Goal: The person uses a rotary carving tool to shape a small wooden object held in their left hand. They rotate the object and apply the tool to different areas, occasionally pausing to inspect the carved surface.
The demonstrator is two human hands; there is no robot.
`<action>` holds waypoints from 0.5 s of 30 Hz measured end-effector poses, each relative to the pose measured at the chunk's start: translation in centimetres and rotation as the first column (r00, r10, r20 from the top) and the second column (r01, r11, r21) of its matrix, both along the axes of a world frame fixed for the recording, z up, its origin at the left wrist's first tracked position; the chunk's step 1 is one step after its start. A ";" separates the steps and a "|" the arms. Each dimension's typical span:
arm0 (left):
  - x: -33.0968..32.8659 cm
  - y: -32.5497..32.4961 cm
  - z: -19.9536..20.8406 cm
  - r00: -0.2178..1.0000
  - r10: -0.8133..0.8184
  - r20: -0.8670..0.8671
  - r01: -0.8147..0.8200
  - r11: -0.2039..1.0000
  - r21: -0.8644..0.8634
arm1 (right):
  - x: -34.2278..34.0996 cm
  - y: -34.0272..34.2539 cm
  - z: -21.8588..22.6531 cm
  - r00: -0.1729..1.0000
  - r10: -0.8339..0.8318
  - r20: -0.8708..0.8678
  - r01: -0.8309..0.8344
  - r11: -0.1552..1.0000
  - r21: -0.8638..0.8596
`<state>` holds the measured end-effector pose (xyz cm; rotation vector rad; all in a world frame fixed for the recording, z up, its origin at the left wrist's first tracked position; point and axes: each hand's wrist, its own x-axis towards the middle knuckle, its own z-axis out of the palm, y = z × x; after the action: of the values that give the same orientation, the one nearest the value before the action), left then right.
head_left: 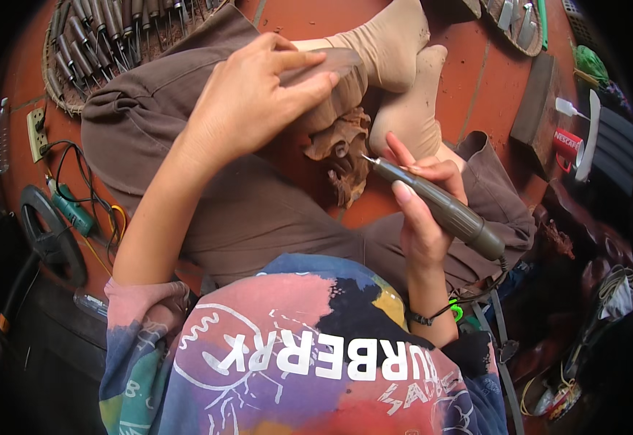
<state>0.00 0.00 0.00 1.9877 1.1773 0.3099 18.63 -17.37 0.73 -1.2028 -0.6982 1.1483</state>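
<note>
My left hand (266, 94) rests over a thick block of brown wood (342, 80), its fingers bent across the top. The near end of that block is a carved wood figure (342, 152) with curling, pierced shapes. In my right hand (432, 188) is a grey rotary carving tool (440, 206), held like a pen, with a cord at its back end. Its thin metal bit points left and sits at or very near the carving's right side; I cannot tell whether they touch.
My socked feet (403, 72) lie beyond the carving. A woven basket of chisels (99, 36) stands far left, another tray of tools (523, 25) far right. A wood block (538, 109) and a red mug (569, 147) are at right; a socket (36, 134) with cords at left.
</note>
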 end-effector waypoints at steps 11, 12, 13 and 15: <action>2.0 0.1 -1.6 0.988 -0.003 0.153 0.010 0.999 -0.047 | 3.5 4.0 -1.9 0.991 0.056 -0.121 -0.084 0.966 -0.246; 1.8 0.3 -1.4 0.991 0.003 0.133 0.009 0.996 -0.090 | 3.4 4.3 -2.1 0.991 0.057 -0.123 -0.087 0.962 -0.260; 2.0 0.8 -0.6 0.991 -0.067 0.119 0.086 0.984 -0.157 | 3.4 4.4 -2.2 0.992 0.044 -0.117 -0.075 0.957 -0.279; 1.7 0.9 1.1 0.941 0.059 0.333 0.101 0.892 -0.441 | 3.3 4.9 -2.3 0.995 0.091 -0.030 -0.095 0.948 -0.304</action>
<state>1.67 0.92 1.14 1.4657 0.9044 0.3175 21.97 -12.49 -1.58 -1.4297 -0.5842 1.3796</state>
